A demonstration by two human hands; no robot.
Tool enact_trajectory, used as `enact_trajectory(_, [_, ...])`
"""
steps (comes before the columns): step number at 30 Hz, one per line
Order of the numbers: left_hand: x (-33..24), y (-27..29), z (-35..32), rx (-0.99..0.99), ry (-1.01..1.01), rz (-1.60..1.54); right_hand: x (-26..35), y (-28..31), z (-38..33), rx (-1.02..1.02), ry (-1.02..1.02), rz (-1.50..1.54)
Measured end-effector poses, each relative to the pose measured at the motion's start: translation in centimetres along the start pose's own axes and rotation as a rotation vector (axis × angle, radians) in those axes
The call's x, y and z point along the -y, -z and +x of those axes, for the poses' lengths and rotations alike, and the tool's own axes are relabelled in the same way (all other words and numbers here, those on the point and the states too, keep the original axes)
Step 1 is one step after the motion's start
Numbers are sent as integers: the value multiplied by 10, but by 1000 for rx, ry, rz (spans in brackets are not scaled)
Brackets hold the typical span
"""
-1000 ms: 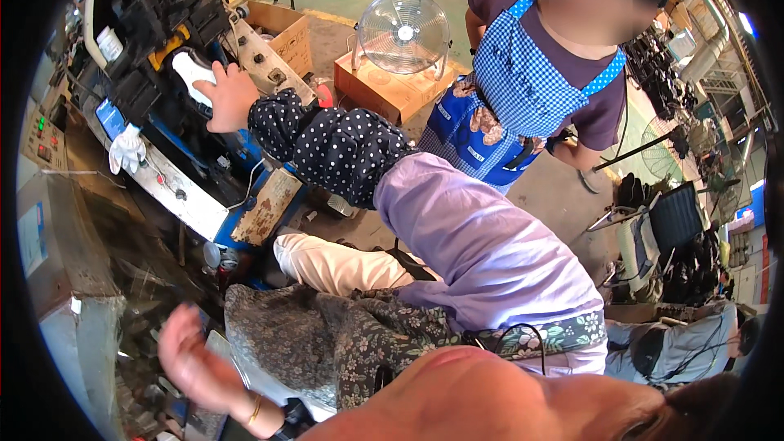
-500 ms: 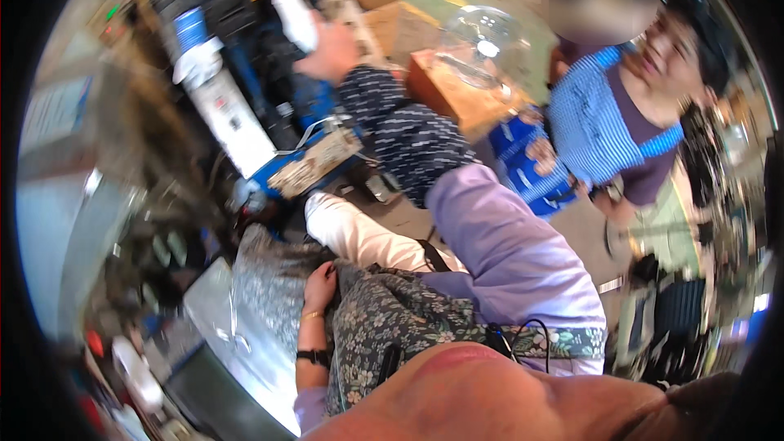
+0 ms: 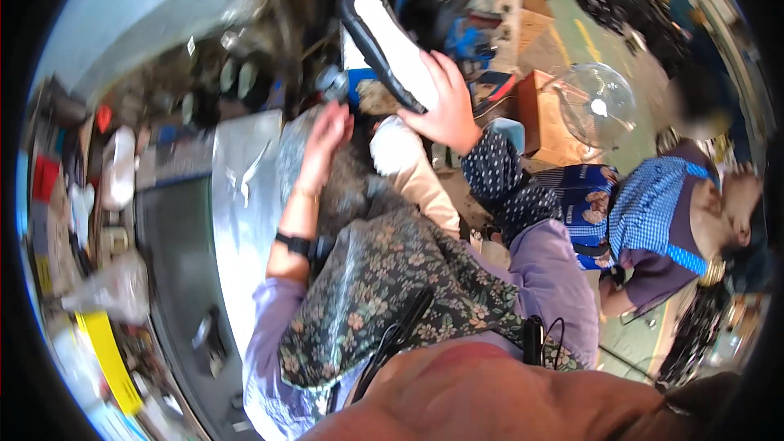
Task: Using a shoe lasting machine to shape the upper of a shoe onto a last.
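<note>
My right hand (image 3: 445,110) grips the near end of a shoe (image 3: 396,41) with a white underside and a black edge. The shoe is raised and tilted, its white side facing up. My left hand (image 3: 328,135) is held up to the left of it, fingers loosely apart and slightly blurred, with nothing seen in them. Between and below my hands is the white rounded end (image 3: 396,147) of a beige post-like thing. Dark grey cloth (image 3: 318,171) lies below my left hand.
A shiny metal sheet (image 3: 245,188) and a dark panel (image 3: 175,269) are at the left. A blue-framed machine (image 3: 469,41) is beyond my right hand. Right of it stand a brown box (image 3: 543,118) and a clear round dome (image 3: 600,110). A person in a blue checked apron (image 3: 653,204) is at the right.
My right hand has drawn back from the machine toward me, now with the shoe plainly in view. My left hand has risen from my lap. The whole view has swung left.
</note>
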State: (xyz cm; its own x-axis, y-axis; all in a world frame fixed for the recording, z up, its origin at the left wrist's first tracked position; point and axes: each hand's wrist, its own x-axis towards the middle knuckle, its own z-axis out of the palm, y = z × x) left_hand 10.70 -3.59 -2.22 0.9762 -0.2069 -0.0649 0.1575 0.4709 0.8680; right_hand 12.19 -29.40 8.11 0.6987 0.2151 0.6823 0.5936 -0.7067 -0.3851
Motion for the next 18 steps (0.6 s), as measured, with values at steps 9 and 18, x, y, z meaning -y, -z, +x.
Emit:
enact_trajectory(9, [5, 68, -81, -450, 57, -132, 61, -116, -127, 726, -680, 1095])
enact_trajectory(18, [16, 34, -92, -405, -3, 86, 72, -110, -154, 721, -511, 782])
